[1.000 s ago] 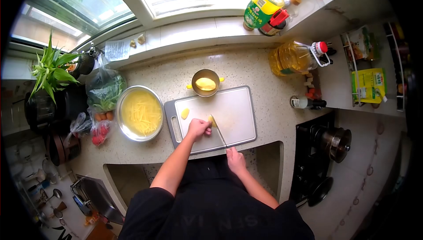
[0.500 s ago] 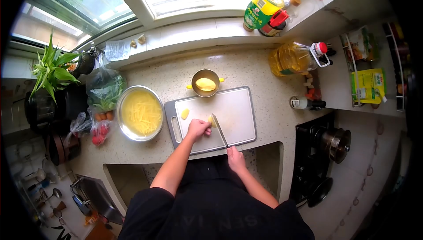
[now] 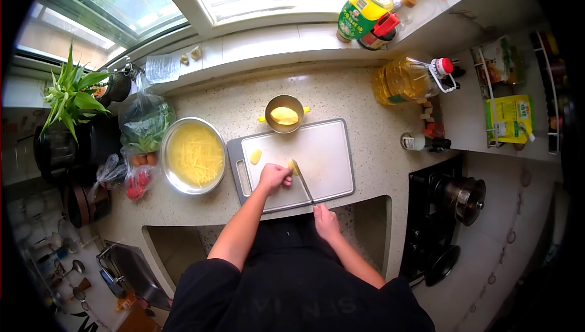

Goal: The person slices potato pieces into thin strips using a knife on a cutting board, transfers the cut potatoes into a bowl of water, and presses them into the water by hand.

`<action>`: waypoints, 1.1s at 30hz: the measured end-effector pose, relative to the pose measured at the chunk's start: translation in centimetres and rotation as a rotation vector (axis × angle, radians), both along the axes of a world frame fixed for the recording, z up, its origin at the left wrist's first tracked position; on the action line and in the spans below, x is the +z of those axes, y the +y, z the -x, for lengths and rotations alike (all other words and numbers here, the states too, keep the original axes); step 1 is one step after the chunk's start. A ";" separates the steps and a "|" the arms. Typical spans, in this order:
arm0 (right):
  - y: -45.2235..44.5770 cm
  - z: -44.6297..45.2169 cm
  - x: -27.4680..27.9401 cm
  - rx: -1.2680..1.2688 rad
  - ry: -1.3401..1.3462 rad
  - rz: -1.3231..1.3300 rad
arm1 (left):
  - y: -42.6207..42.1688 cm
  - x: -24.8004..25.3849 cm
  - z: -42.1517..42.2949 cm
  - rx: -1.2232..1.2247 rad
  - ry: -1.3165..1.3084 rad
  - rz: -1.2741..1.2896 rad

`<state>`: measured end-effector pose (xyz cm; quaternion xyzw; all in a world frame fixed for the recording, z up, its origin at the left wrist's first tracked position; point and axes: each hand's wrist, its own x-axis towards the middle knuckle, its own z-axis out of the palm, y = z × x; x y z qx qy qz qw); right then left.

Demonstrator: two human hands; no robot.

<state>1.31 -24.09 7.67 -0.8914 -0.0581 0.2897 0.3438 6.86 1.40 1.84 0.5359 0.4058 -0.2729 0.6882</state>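
Note:
My right hand (image 3: 326,220) is closed round the handle of a knife (image 3: 303,181), whose blade points up and left over the white cutting board (image 3: 326,149). Beside the blade tip, my left hand (image 3: 276,178) has its fingers curled on a small yellow potato piece (image 3: 292,166), mostly hidden by them. Another yellow slice (image 3: 256,156) lies on the board's upper left. Just beyond the board stands a metal pot (image 3: 285,100) with yellow handles, holding a peeled yellow piece (image 3: 284,116). To the left, thin yellow strips (image 3: 200,158) lie in a large metal bowl (image 3: 222,176).
Bagged greens (image 3: 146,126) and a bag with red items (image 3: 138,181) lie left of the bowl. An oil bottle (image 3: 402,81) and a small bottle (image 3: 414,142) stand to the right, near a stove (image 3: 426,210) with a glass-lidded pot (image 3: 466,200).
The knife blade tilts slightly up and down beside my left fingers. My left hand stays in nearly the same place.

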 end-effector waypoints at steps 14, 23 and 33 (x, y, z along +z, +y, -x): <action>1.5 -0.6 -0.2 -0.070 0.030 0.074 | -0.3 -1.3 0.3 0.020 -0.010 0.007; 0.0 0.3 -0.4 -0.018 -0.028 -0.009 | -0.2 -1.0 0.3 0.038 -0.023 0.024; 0.1 0.2 0.1 -0.014 -0.012 -0.020 | -0.1 -1.0 0.2 0.015 -0.010 0.013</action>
